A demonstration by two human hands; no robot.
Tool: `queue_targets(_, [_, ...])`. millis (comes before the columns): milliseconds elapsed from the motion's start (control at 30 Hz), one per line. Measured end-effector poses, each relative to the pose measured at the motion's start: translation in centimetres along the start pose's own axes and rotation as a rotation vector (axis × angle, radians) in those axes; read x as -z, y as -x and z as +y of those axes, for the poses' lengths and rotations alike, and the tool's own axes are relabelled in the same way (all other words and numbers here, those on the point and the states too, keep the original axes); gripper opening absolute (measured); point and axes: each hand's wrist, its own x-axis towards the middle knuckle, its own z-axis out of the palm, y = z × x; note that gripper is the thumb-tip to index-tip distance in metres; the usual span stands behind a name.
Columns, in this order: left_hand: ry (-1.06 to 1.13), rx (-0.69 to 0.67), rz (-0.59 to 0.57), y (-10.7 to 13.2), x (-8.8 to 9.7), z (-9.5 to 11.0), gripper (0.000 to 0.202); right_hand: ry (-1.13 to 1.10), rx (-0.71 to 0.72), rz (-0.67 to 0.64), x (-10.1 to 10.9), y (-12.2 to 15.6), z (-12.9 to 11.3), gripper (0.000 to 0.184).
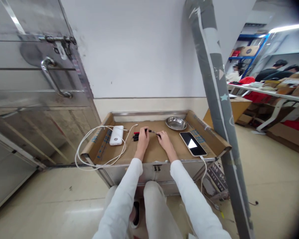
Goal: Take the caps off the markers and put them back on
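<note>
My left hand [143, 140] is closed on the dark barrel of a pen [149, 130], which points right toward the other hand. My right hand [164, 141] pinches a small black piece at the pen's far end; whether the two parts are joined is too small to tell. Close by on the left, several black pens [135, 137] and a red one [136, 133] lie together on the cardboard-covered table [154, 151], partly hidden behind my left hand. A round metal dish [176, 123] sits to the back right.
A white power bank [116, 135] with a looped white cable [77, 156] lies at the left. A phone [193, 144] on a cable rests at the right. A long wrapped roll [220, 99] leans by the table's right side. People sit at a far bench [261, 89].
</note>
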Motion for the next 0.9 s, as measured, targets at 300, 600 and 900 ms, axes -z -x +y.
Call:
queue_targets(300, [-0.301,-0.052,-0.326,-0.12,-0.88,-0.22,0.022,0.097,-0.018,-0.007,0.92,0.55,-0.91,0.028])
queue_targets(600, [-0.532,-0.111,-0.359,0.25,-0.69,0.48,0.020,0.047,0.027,-0.037,0.65,0.37,-0.72,0.028])
queue_targets(900, [-0.470,-0.091,-0.417,0.69,-0.46,0.51,0.017,-0.045,0.065,-0.058,0.45,0.25,-0.34,0.029])
